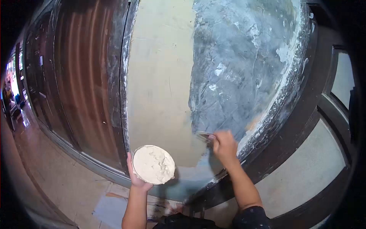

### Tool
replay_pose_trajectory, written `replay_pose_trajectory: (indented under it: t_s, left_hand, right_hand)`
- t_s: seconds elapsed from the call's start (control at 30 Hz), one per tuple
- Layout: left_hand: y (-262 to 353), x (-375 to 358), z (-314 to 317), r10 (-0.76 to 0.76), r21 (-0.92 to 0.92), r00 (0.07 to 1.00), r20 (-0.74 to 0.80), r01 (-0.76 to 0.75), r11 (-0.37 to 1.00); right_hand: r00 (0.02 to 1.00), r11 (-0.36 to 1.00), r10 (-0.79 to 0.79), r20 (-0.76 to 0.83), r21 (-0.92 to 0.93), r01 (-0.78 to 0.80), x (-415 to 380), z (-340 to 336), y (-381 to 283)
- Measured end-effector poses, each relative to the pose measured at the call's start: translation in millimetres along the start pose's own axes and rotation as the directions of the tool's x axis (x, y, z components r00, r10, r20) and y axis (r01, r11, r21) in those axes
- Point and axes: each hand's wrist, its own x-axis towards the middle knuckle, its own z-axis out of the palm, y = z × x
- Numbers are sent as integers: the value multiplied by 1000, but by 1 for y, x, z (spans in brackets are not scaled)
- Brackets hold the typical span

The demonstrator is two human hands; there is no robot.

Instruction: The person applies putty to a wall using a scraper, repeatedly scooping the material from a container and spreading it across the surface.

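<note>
My left hand [138, 180] is wrapped round the side and underside of a round tub of cream filler paste [153, 164], whose surface is lumpy and scooped. In my right hand [225, 147] is the handle of a putty knife [204, 134], blurred by motion, its blade at the wall near the lower edge of the smooth coat. The left strip of the wall carries a smooth beige coat [162, 84]. To its right the wall is bare, mottled grey plaster [236, 76] with white patches.
Left of the wall stands a dark wooden frame with brown panels [82, 72]. At right is a dark panelled door [318, 152]. A pale sheet [114, 211] lies on the tiled floor [72, 183], near my feet.
</note>
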Motion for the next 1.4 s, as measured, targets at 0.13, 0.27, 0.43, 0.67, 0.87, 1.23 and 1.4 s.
replay_pose_trajectory:
  t_s: [0.13, 0.27, 0.43, 0.67, 0.87, 1.23, 1.4]
  left_hand:
    - [-1, 2, -3, 0, -30, 1000, 7, 0, 1000]
    - [0, 2, 5, -9, 8, 998, 60, 9, 1000]
    - [-6, 3, -2, -33, -23, 999, 33, 34, 999]
    - [-1, -2, 7, -88, -26, 981, 176, 94, 995]
    - [-2, -3, 8, -24, -13, 1000, 17, 24, 1000]
    - [-1, -6, 10, -54, 4, 998, 28, 54, 999]
    - [-1, 5, 26, -38, 6, 998, 46, 38, 999]
  right_hand:
    - [852, 991, -38, 522, -91, 100, -80, 49, 20]
    - [918, 992, 45, 395, -124, 4, -42, 43, 18]
    - [999, 999, -36, 4, 3, 36, -5, 7, 15]
    - [862, 999, -23, 506, -15, 35, -60, 59, 22]
    - [999, 996, 6, 37, 89, -9, 13, 5, 6]
    - [985, 994, -105, 137, -7, 107, 22, 11, 5]
    - [947, 945, -323, 1, 63, 322, 85, -87, -28]
